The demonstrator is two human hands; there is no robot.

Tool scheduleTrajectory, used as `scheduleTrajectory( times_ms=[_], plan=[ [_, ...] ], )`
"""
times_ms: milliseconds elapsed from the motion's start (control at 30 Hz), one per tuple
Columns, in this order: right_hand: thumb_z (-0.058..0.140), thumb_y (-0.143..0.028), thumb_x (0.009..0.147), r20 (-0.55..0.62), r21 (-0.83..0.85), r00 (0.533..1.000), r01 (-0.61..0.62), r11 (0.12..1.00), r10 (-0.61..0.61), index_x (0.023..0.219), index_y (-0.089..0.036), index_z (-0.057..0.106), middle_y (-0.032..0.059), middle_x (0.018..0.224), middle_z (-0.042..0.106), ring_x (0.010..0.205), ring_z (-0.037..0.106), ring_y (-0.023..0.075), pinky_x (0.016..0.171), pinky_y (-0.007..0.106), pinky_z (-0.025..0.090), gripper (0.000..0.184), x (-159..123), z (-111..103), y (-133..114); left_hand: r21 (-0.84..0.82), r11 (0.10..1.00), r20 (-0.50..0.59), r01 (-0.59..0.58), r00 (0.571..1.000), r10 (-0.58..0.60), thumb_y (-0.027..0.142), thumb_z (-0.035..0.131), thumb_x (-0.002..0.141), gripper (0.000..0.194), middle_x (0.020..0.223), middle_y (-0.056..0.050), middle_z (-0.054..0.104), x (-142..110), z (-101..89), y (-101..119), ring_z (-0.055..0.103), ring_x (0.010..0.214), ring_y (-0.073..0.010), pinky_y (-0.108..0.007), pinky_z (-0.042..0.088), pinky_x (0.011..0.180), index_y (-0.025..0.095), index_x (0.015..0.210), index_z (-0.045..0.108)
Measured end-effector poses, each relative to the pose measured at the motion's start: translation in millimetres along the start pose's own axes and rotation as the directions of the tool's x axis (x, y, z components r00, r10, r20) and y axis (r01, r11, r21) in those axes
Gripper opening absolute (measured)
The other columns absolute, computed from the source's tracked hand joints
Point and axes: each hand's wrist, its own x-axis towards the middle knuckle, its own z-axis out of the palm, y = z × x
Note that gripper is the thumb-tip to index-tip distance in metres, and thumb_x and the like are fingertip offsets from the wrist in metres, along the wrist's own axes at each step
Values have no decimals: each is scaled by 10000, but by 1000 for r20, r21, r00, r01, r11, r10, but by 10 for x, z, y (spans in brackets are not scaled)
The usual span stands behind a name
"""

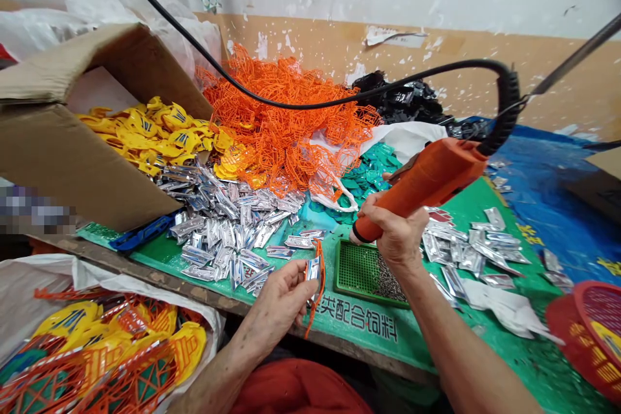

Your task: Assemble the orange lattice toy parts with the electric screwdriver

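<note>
My left hand (281,297) pinches a small silver plastic part (313,270) with a blue stripe. A thin orange plastic frame (317,294) stands on edge against it, over the table's front edge. My right hand (400,236) is wrapped round an orange electric screwdriver (422,184), tilted with its tip down to the left. A black cable runs from the screwdriver's upper end. Below the tip sits a green basket (356,272) with small metal screws (388,281) in its right part. Many loose silver parts (223,239) lie left of the basket.
A cardboard box (87,168) of yellow parts (169,126) stands at left. Orange frames (286,110) are heaped at the back, near teal parts (371,171) and black parts (402,100). More silver parts (475,246) and a red basket (577,317) are at right. A sack (63,265) holds assembled pieces.
</note>
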Motion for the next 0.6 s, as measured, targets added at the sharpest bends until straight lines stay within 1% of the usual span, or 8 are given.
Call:
scheduleTrajectory(
  times_ms=[167,267,400,467,533,600],
  plan=[
    [731,-171,574,25,-11,1000,-2,1000,2,582,-163,642,-15,585,620,529,551,137,539,303,460,90,-8,6,-19,-2,1000,-8,-28,1000,28,439,578,772,291,573,73,494,1,-24,-14,403,437,-60,-181,338,430,160,854,589],
    [729,-174,570,33,-20,999,-7,1000,8,602,-162,651,-17,586,621,539,561,142,542,304,462,85,-9,11,-34,-14,1000,-31,-15,999,14,463,554,780,290,532,79,474,-4,-31,-15,408,416,-66,-184,343,423,174,796,564],
    [724,-178,568,33,-22,999,-18,1000,19,609,-161,645,-27,566,609,502,541,131,523,297,448,91,-6,21,-42,-90,995,20,31,999,-29,419,559,735,244,584,58,518,-5,-52,5,416,432,-69,-193,367,425,175,749,560],
    [724,-165,562,21,-21,1000,-17,1000,17,597,-158,641,-27,564,610,504,541,128,530,295,446,91,-2,26,-34,-54,998,12,40,999,-40,388,559,709,219,575,58,509,-2,-73,26,424,454,-74,-194,377,447,171,738,566],
    [725,-156,558,2,-11,1000,-11,1000,11,592,-156,633,-26,570,614,517,547,129,540,294,449,98,7,28,-32,29,999,-7,42,999,-42,365,552,700,193,553,62,495,0,-98,51,434,474,-79,-194,376,473,172,711,552],
    [724,-165,561,-9,8,1000,-4,1000,4,619,-158,629,-32,574,615,516,550,130,543,297,455,112,24,27,-55,116,993,-1,35,999,-35,352,545,709,174,542,64,490,0,-116,73,446,490,-84,-195,362,483,180,695,530]
  ],
)
